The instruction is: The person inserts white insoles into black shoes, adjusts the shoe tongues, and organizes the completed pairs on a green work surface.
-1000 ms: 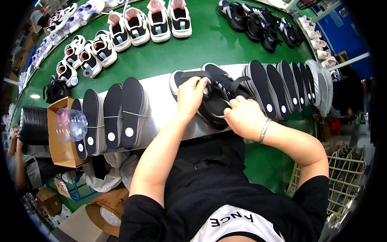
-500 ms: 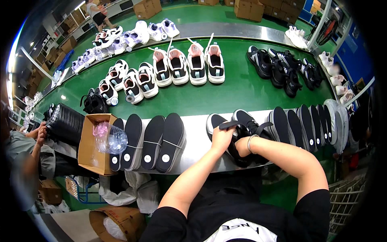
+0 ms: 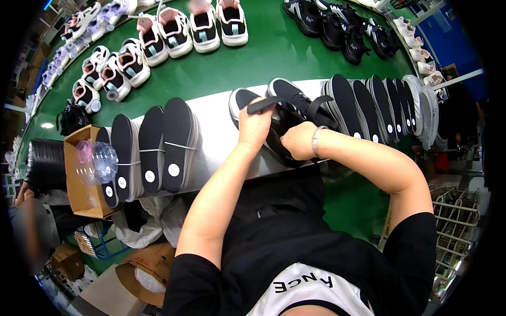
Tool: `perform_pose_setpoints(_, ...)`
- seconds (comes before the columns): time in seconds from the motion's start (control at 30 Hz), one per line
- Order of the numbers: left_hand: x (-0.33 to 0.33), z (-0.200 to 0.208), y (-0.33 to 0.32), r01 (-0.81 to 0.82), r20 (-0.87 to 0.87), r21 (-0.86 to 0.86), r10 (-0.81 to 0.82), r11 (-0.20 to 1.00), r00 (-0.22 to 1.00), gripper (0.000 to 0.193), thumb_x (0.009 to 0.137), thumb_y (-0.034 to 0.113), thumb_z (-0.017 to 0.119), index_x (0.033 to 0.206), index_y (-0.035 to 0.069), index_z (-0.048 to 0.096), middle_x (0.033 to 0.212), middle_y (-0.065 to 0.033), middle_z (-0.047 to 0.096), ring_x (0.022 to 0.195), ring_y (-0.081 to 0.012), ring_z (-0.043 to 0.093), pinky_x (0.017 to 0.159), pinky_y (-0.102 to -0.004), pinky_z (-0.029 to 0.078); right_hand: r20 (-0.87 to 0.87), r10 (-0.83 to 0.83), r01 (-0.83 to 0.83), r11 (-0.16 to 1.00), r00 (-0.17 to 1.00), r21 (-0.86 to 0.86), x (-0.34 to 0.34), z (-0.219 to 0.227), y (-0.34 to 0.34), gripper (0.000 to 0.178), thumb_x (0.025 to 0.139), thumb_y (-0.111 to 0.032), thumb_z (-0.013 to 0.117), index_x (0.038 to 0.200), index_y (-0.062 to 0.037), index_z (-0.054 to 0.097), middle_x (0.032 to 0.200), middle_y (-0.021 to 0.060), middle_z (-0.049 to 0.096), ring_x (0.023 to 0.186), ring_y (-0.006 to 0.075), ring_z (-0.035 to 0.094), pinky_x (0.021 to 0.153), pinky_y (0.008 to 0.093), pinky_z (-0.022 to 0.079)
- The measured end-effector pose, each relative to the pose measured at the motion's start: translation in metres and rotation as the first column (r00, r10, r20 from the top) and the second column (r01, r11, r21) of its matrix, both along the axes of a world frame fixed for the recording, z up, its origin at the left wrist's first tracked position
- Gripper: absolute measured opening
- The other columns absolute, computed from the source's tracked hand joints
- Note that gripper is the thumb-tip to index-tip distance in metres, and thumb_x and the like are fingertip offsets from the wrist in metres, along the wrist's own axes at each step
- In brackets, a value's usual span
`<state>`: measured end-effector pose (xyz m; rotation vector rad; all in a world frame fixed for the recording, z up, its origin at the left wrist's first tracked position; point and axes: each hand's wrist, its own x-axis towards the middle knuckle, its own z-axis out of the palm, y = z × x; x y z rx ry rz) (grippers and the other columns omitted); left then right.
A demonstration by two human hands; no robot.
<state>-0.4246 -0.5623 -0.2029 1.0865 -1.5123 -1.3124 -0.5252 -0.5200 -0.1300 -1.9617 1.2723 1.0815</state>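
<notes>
Two black sneakers with grey toes lie side by side on the metal ledge in front of me. My left hand (image 3: 255, 125) is closed around the upper of the left sneaker (image 3: 240, 100), by its raised black tongue (image 3: 264, 104). At the heel opening of that same shoe is my right hand (image 3: 298, 141), fingers curled and partly hidden inside or behind it. The right sneaker (image 3: 287, 90) stands beside it, its tongue (image 3: 319, 108) sticking up, touched by neither hand. What lies inside the left shoe cannot be seen.
Stacks of black insoles (image 3: 179, 137) stand left of the shoes, more insoles (image 3: 342, 105) right. A cardboard box (image 3: 79, 179) holds clear plastic pieces. Across the green belt (image 3: 211, 68) are white-and-black sneakers (image 3: 175, 31) and black sneakers (image 3: 332, 34). Another person (image 3: 39, 226) is at far left.
The whole view has shifted, so the ledge and shoes sit higher and further left. My left hand still grips the same sneaker; my right hand has drawn back slightly at its heel.
</notes>
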Motion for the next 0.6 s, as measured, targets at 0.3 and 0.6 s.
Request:
perform_pose_setpoints(0.3,0.000,0.001,-0.002,0.015,0.030,0.006,-0.015,1.000,0.999,0.016,0.079,0.016,0.056,0.077,0.000,0.057,0.066,-0.0123,0.057,0.060,-0.0217,0.052,0.060,-0.0290,0.042,0.144,-0.020,0.016,0.999,0.989,0.034,-0.015,0.003,0.020,0.035,0.067,-0.007,0.046,0.099,0.0057,0.050,0.083,0.0171,0.062,0.086,0.0302,0.058,0.098,0.0510,0.015)
perform_pose_setpoints(0.6,0.004,0.011,0.008,0.056,-0.062,0.119,-0.049,0.991,0.997,0.021,0.082,0.021,0.053,0.081,0.001,0.057,0.067,-0.0082,0.058,0.062,-0.0135,0.051,0.060,-0.0272,0.041,0.535,-0.726,0.673,0.135,-0.433,0.727,-0.032,-0.033,0.022,0.026,0.083,-0.019,0.053,0.096,0.0030,0.054,0.087,0.0096,0.059,0.079,0.0125,0.056,0.069,0.0233,0.045)
